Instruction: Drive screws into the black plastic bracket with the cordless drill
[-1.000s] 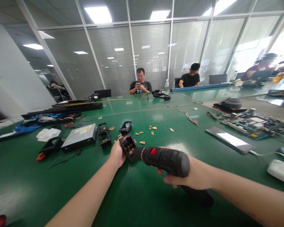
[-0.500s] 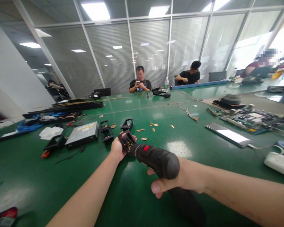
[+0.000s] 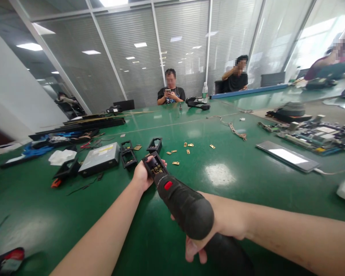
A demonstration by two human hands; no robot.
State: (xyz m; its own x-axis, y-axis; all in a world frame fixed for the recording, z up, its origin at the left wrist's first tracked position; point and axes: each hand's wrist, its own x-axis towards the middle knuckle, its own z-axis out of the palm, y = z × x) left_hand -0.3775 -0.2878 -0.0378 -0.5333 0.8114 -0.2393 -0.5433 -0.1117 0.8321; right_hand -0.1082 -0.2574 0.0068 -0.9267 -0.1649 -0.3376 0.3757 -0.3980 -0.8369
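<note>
My left hand (image 3: 142, 176) is closed around a black box-shaped frame (image 3: 150, 158) with small brass-coloured parts inside. A black cordless drill (image 3: 186, 205) with a red switch is in my right hand (image 3: 209, 230), its fingers wrapped round the grip. The drill's front end is at the near side of the frame; its tip is hidden from me. Just beyond my left hand stands another black frame (image 3: 154, 145), with two more black frames (image 3: 128, 158) to its left. Several small brass plates (image 3: 176, 163) lie scattered on the green table (image 3: 235, 207) beyond the drill.
A silver disc drive (image 3: 100, 159) and a white tissue (image 3: 61, 157) lie left. On the right are a phone (image 3: 287, 155) with a cable and a circuit board (image 3: 322, 132). A bottle (image 3: 204, 92) stands at the far edge, where people sit (image 3: 171, 90).
The drill's rear end has swung left and down in the view, and its nose has shifted slightly left. My left hand still holds the frame. A person at the far side has raised an arm.
</note>
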